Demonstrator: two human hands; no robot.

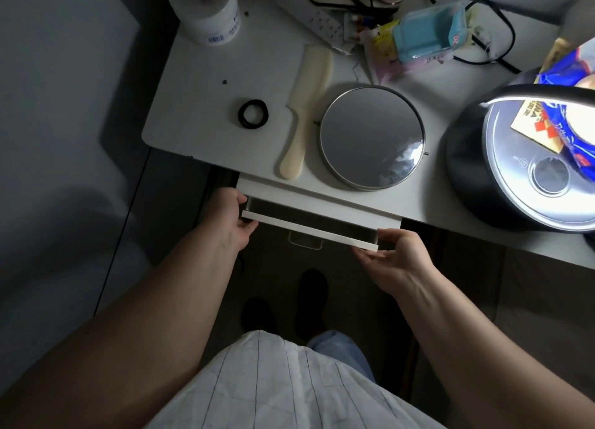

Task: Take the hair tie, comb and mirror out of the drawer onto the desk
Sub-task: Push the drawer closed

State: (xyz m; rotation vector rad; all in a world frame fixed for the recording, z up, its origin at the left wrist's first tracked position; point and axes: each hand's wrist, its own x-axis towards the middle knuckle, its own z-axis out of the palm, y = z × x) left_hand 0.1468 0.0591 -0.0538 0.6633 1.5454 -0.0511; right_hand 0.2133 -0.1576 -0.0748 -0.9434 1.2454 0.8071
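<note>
Drawer (309, 227) under the white table (206, 64) stands slightly open; what shows of its inside is dark and bare. Both hands hold its front panel: the left hand (230, 222) has its grip around the left end, the right hand (394, 258) pinches the right end. On the table lie the round mirror (370, 137), the cream comb (304, 113) beside it, and the black hair tie (253, 113) left of the comb.

Black hair tie (253, 112), cream comb (306, 113), white drawer (309, 230).
</note>
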